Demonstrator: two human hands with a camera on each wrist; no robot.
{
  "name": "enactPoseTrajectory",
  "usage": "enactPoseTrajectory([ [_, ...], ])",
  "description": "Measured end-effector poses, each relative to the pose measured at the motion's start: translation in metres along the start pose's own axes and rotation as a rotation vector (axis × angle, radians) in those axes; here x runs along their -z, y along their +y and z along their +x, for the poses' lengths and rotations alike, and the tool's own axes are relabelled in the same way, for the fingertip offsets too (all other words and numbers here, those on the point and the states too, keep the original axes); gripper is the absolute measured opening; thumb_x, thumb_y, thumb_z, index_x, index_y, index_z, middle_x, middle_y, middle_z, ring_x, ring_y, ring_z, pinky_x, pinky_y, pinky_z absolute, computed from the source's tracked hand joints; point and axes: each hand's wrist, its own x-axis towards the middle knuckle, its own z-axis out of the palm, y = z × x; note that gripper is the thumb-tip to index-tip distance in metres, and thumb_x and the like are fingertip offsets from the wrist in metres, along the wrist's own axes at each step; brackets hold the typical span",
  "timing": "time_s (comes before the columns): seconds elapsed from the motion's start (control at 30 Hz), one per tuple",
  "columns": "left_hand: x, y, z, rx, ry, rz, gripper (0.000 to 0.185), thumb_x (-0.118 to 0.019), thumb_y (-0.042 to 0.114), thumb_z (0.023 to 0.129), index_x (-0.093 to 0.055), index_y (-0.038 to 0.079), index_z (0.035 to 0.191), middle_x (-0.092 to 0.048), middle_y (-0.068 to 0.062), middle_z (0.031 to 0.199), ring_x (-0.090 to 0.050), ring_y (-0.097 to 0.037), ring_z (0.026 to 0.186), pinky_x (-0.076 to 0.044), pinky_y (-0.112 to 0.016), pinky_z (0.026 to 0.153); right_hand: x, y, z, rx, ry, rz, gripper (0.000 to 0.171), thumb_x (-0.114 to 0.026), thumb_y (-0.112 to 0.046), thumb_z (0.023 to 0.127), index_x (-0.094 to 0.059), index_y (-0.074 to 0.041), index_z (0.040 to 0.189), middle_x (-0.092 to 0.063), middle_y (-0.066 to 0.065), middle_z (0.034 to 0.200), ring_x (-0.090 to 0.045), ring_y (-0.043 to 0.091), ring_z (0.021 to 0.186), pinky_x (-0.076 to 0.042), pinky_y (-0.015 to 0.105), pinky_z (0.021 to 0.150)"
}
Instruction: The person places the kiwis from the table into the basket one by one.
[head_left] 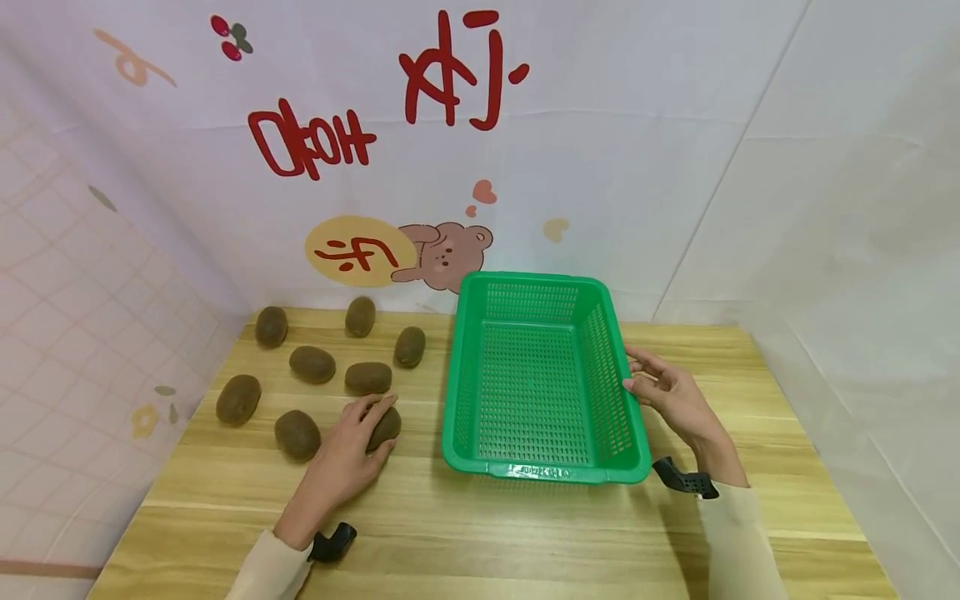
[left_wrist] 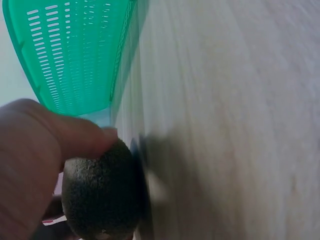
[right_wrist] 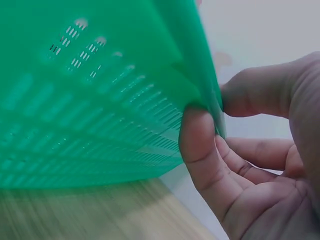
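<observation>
Head view: left hand (head_left: 348,457) grips a kiwi (head_left: 386,427) angled toward the table's far-right corner; right hand (head_left: 670,393) pinches the green basket (head_left: 480,367) rim.

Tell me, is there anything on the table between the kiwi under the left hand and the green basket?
No: in the head view only bare wooden table lies between the kiwi gripped by the left hand and the green basket.

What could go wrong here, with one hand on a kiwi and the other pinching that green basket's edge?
The left hand only cups the kiwi from above, so the round fruit might roll away on the table. The right hand pinches just the thin rim of the empty green basket; that light basket may tip or slide. Seven loose kiwis, such as the nearest kiwi, lie close and could get knocked.
</observation>
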Motion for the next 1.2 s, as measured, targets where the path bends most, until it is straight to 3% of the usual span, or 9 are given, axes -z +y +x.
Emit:
enactPoseTrajectory([
  [0.53,0.001,0.004,0.005,0.018,-0.025,-0.010,0.056,-0.079,0.012,0.090,-0.060,0.013,0.142,-0.059,-0.010,0.135,-0.057,-0.033,0.128,-0.055,-0.052,0.095,-0.001,-0.002,-0.001,-0.006,0.012,0.069,0.065,-0.062,-0.019,0.104,-0.032,-0.009,0.161,-0.047,0.011,0.129,-0.059,0.002,0.089,-0.058,0.020,0.083],
  [0.8,0.006,0.005,0.004,0.026,-0.017,-0.033,0.056,-0.081,0.012,0.088,-0.061,0.013,0.141,-0.059,-0.009,0.135,-0.059,-0.032,0.126,-0.056,-0.052,0.096,-0.006,0.002,-0.001,0.017,-0.027,0.130,0.066,-0.061,-0.015,0.104,-0.029,-0.006,0.162,-0.050,0.006,0.127,-0.062,0.004,0.095,-0.058,0.023,0.086],
  [1.2,0.023,0.009,0.023,0.001,-0.032,-0.111,0.056,-0.080,0.015,0.089,-0.060,0.015,0.142,-0.059,-0.009,0.135,-0.063,-0.034,0.122,-0.055,-0.053,0.098,-0.005,-0.001,-0.001,-0.011,-0.014,0.148,0.067,-0.062,-0.017,0.104,-0.030,-0.009,0.162,-0.048,0.010,0.129,-0.059,0.003,0.090,-0.057,0.021,0.081],
])
